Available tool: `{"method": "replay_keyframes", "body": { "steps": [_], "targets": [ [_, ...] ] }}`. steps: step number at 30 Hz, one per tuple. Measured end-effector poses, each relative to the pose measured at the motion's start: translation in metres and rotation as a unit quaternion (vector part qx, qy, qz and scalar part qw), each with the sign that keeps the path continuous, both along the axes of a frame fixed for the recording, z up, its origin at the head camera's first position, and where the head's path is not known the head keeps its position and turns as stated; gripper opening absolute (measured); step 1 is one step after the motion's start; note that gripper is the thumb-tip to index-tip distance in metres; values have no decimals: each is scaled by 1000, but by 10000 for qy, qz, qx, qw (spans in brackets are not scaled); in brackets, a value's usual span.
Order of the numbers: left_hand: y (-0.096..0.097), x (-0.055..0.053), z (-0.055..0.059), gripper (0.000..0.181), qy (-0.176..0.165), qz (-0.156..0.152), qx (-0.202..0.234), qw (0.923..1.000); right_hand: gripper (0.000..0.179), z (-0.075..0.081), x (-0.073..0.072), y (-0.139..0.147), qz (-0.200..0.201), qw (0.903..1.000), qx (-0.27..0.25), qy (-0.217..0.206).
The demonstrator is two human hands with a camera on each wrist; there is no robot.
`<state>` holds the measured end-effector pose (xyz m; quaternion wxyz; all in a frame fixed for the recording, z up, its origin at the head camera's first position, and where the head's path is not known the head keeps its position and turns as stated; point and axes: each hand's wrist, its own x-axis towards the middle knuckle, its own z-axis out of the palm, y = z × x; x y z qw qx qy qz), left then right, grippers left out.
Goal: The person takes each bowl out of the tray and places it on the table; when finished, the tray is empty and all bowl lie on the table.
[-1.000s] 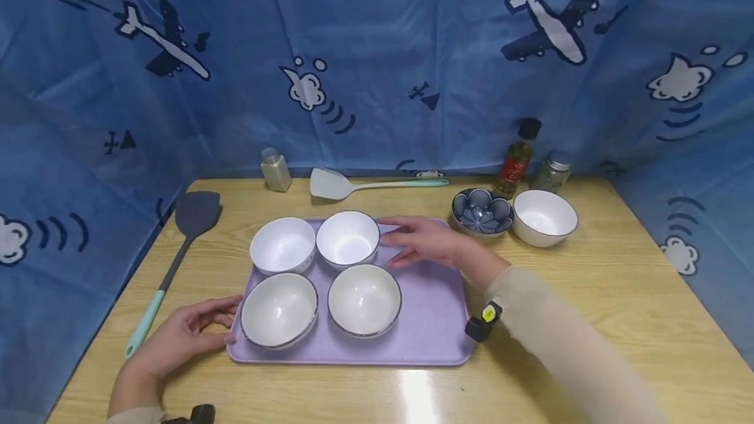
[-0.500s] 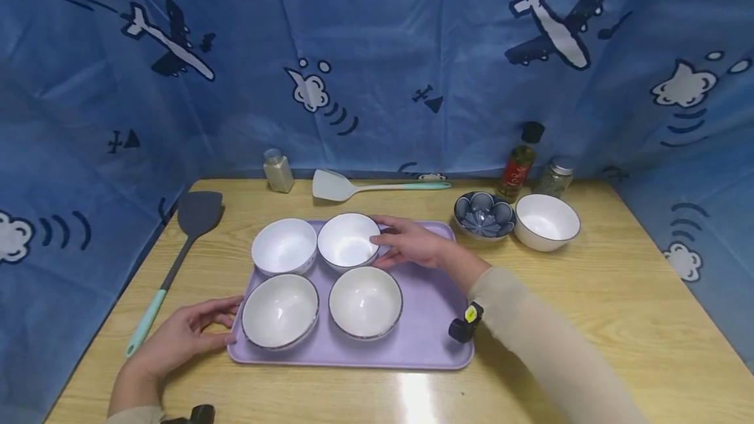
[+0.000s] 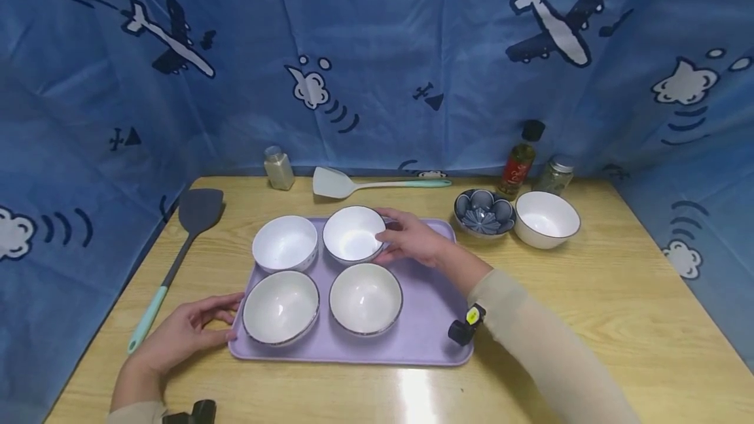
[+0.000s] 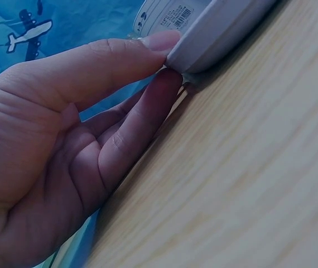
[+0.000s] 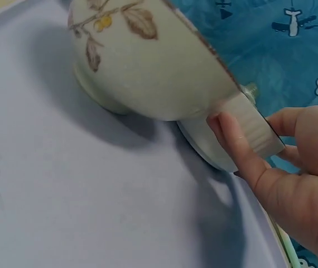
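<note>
Four-sided and lilac, the tray (image 3: 432, 313) bears several bowls in two rows. My left hand (image 3: 179, 339) pinches its left edge, thumb on top and a finger beneath, as the left wrist view shows. At the back of the tray, my right hand (image 3: 415, 241) grips the right side of a white bowl (image 3: 352, 231) with a dark rim. In the right wrist view its ribbed wall (image 5: 256, 125) shows between the fingers. In front of it stands a cream bowl (image 3: 365, 300) with painted leaves. Another white bowl (image 3: 285, 243) and a cream bowl (image 3: 281, 308) stand on the left.
Left of the tray lies a dark spatula (image 3: 199, 211). A pale spatula (image 3: 332, 183) and a shaker jar (image 3: 279, 169) are behind. At back right are a patterned blue bowl (image 3: 483, 214), a white bowl (image 3: 546, 220), a bottle (image 3: 518, 165) and a glass jar (image 3: 554, 176).
My right hand has moved left onto the back-right bowl and taken hold of it. That bowl has shifted slightly right and back. The left hand stays at the tray's edge.
</note>
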<state>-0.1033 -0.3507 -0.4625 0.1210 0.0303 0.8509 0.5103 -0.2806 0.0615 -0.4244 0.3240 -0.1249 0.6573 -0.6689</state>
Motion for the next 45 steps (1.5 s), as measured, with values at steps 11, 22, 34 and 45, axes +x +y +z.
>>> {"method": "replay_keyframes", "body": {
  "steps": [11,22,34,45],
  "targets": [
    [0,2,4,63,23,-96,154,9998,71,29,8,37,-363,9982,-406,-239],
    [-3,-2,4,62,120,-185,258,9994,72,53,34,92,-751,9971,-60,104],
    [-4,-3,-2,62,134,-169,247,9995,76,58,81,144,-762,9952,456,403],
    [-5,-2,-1,62,150,-201,289,9993,71,41,93,195,-556,9936,553,809]
  ]
}}
